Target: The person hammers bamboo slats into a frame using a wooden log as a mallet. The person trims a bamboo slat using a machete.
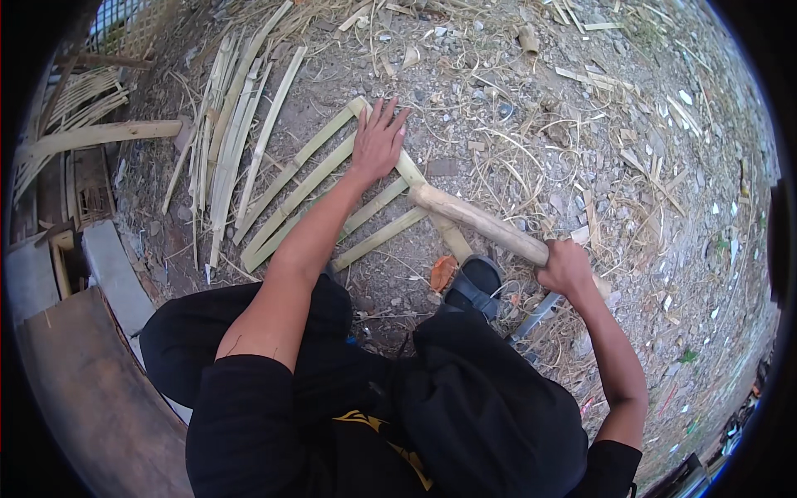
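My left hand (378, 141) lies flat with fingers spread on crossed bamboo strips (320, 178) laid on the dirt ground. My right hand (566, 267) grips the near end of a thick round wooden stick (477, 220). The stick's far end rests on the long cross strip (411, 174) just below my left hand. My sandalled foot (473, 286) stands on the near end of that strip. A metal tool (535, 317) lies on the ground under my right wrist.
A bundle of split bamboo strips (228, 133) lies to the left. A thick bamboo pole (104, 134) and a woven bamboo panel (79, 91) sit at far left, beside a concrete kerb (112, 274). Shavings and offcuts litter the ground (614, 149).
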Demonstrator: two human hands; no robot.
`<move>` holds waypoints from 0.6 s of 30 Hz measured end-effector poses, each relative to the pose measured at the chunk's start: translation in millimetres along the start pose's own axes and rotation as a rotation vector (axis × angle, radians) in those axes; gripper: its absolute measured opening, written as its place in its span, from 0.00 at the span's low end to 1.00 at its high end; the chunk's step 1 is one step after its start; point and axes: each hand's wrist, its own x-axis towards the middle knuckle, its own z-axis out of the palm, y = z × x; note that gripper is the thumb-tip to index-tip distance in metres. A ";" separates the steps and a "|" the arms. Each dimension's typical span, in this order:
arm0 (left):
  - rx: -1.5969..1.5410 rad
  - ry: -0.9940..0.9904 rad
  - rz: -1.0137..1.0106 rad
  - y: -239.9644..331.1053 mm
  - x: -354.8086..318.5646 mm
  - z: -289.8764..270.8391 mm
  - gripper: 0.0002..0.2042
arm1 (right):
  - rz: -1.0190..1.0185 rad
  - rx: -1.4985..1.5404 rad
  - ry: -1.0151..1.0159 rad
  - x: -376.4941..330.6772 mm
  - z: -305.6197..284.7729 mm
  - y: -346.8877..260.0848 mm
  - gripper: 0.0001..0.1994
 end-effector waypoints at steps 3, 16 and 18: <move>0.035 0.011 0.003 -5.0 9.4 -5.3 0.22 | 0.146 -0.227 -0.076 4.6 -8.3 -25.1 0.12; 0.032 -0.013 0.018 -3.7 -4.2 1.9 0.23 | 0.128 -0.242 -0.123 13.2 -16.3 -33.9 0.12; 0.031 -0.041 0.003 -1.9 0.8 -0.1 0.23 | 0.095 -0.046 0.026 12.4 -31.7 -64.9 0.10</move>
